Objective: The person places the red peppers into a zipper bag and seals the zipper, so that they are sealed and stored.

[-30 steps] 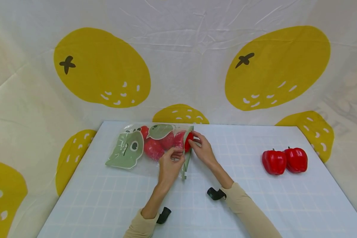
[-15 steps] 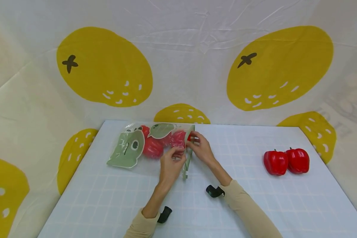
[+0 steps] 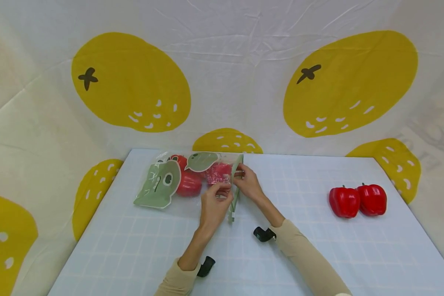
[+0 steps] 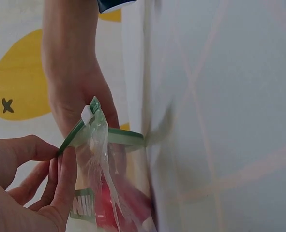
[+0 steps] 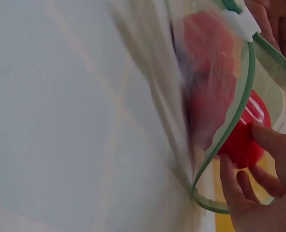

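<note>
A clear zip bag (image 3: 157, 187) with a green cartoon print lies on its side at the back of the table, several red bell peppers (image 3: 189, 183) inside. My left hand (image 3: 215, 205) pinches the near edge of its mouth between thumb and fingers, by the green zip strip (image 4: 75, 133). My right hand (image 3: 249, 183) reaches into the mouth from the right. In the right wrist view, thumb and fingers are round a shiny red bell pepper (image 5: 244, 145) just within the green rim. A white slider (image 5: 244, 22) sits at one end of the zip.
Two more red bell peppers, one (image 3: 344, 202) beside the other (image 3: 372, 200), stand together on the right side of the table. The pale checked tabletop (image 3: 126, 255) meets a white curtain (image 3: 237, 102) with yellow fruit prints at the back.
The right hand has pushed its pepper leftward from the bag's mouth deeper inside. The peppers in the bag have shifted slightly; the left hand keeps its pinch on the edge.
</note>
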Tool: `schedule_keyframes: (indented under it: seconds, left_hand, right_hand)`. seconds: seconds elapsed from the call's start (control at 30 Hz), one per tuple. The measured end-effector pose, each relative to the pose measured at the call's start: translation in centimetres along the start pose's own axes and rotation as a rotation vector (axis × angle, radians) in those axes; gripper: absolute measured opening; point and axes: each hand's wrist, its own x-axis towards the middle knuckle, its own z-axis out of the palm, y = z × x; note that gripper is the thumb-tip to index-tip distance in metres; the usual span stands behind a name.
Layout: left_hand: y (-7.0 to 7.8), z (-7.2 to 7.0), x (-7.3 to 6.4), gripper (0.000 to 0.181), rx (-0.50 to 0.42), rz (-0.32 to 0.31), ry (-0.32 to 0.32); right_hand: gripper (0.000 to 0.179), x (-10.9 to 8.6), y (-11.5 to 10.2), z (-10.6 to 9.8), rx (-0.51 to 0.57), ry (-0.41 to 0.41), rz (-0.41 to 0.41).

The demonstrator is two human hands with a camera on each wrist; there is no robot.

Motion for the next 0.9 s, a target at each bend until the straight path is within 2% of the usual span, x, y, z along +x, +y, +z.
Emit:
schedule_keyframes:
  seconds: [0.47, 0.7, 0.9]
  left_hand:
    - [0.4, -0.2, 0.1, 0.016, 0.04, -0.045, -0.003]
    - [0.3, -0.2, 0.2, 0.018, 0.029, -0.006, 0.005]
    - [0.4, -0.3, 0.1, 0.017, 0.047, -0.01, -0.001]
  right_hand:
    - [0.034, 1.1, -0.4, 1.2, -0.03, -0.012, 0.033]
    - [0.029, 1.5, -0.3, 1.7, -0.066, -0.012, -0.01]
    - [0.031, 1.4, -0.4, 1.9, -0.061, -0.032, -0.085]
